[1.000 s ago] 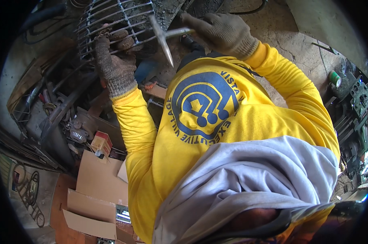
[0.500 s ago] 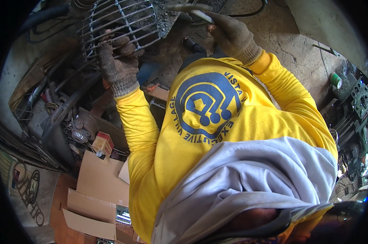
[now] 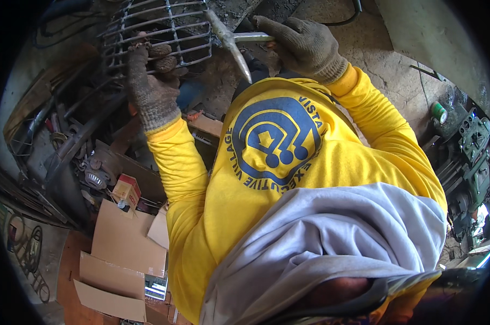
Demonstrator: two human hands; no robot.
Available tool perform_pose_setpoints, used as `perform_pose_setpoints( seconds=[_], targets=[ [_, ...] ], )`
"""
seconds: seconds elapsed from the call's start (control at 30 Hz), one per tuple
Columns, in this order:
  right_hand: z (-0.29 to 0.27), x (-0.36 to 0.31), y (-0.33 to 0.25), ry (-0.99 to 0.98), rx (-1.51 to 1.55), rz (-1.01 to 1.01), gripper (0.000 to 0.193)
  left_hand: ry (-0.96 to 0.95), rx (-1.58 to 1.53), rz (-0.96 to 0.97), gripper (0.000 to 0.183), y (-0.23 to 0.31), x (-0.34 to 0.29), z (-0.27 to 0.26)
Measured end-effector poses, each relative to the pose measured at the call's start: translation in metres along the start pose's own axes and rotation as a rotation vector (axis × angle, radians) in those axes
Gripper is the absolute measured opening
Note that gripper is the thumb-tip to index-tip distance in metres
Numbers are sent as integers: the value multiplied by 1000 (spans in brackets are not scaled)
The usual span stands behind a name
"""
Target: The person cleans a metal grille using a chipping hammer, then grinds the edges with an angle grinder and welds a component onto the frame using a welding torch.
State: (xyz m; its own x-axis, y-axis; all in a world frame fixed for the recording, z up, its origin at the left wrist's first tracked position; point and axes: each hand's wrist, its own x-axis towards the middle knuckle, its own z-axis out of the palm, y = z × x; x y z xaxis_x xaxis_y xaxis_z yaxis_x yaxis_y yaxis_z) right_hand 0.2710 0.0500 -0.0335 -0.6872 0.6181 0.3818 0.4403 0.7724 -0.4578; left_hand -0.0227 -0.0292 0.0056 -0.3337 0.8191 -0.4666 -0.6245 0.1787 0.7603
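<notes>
My left hand (image 3: 155, 92), in a brown knit glove, grips the near left side of a welded metal rod grille (image 3: 174, 38), its fingers closed round the bars. In my right hand (image 3: 310, 50), also gloved, is the handle of a chipping hammer (image 3: 228, 42). The hammer's long, double-ended head lies across the grille's right edge, its pointed end toward my body. I cannot tell whether the head touches the bars. Part of the handle is hidden inside the right glove.
At the lower left are an opened cardboard box (image 3: 127, 241) and a small red and tan carton (image 3: 127, 189). A rounded metal motor-like part (image 3: 100, 167) sits among scrap rods at left. Right of me are a green can (image 3: 439, 112) and greasy machine parts (image 3: 475, 135).
My right hand has swung the hammer down and to the left, from above to the grille's right edge. The grille and my left hand have shifted slightly left.
</notes>
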Motion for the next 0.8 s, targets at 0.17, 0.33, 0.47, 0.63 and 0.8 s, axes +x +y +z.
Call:
perform_pose_setpoints(
  seconds=[0.17, 0.33, 0.47, 0.63, 0.8],
  targets=[
    [8, -8, 8, -14, 10, -65, 52, 48, 55, -43, 31, 14, -2, 2],
    [7, -2, -5, -45, 49, -166, 54, 114, 62, -33, 26, 11, -6, -1],
    [13, 5, 0, -32, -71, -28, 54, 145, 135, -30, 28, 13, -9, 11],
    [3, 2, 2, -44, 33, -2, 54, 126, 92, -46, 27, 12, -12, 5],
    [9, 6, -5, -155, 90, -14, 56, 126, 107, -12, 30, 11, -12, 12]
  ],
)
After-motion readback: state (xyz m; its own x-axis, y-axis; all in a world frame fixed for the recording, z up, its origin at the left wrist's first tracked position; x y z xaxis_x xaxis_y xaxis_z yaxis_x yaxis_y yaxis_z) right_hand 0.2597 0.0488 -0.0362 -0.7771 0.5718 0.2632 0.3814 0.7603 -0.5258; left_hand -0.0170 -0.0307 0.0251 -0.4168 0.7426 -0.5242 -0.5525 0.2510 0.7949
